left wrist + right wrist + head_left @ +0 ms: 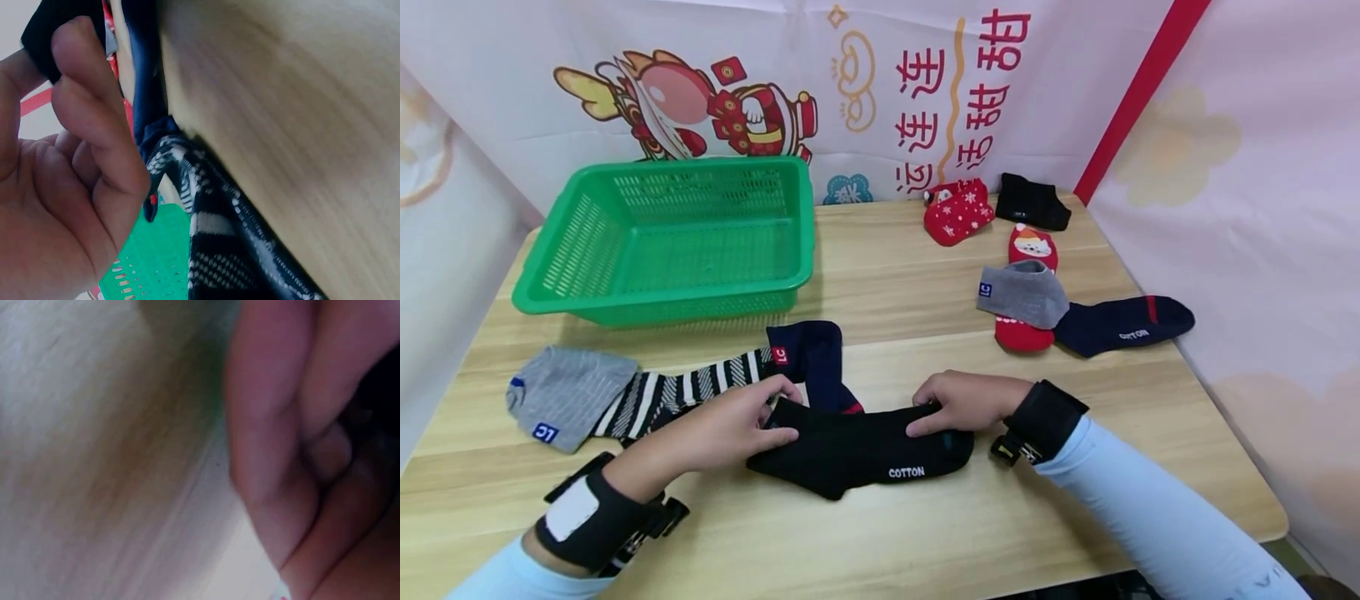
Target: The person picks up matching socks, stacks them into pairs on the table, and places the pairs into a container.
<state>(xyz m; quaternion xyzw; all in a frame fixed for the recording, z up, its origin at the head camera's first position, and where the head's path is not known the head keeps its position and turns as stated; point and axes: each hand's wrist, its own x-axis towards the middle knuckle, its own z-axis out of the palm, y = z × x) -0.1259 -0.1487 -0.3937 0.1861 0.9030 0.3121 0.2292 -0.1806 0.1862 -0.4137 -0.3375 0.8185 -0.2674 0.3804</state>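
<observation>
While the left hand [741, 425] pinches the black sock [865, 450] by its cuff [769, 460], the right hand [961, 402] grips its toe [958, 454].

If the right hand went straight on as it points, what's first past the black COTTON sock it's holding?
Likely the navy sock with the red label; depth is unclear, so the right hand might pass over it.

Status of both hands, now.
Left hand: closed, holding the black sock near its cuff.
Right hand: closed, holding the same black sock near its toe.
</observation>
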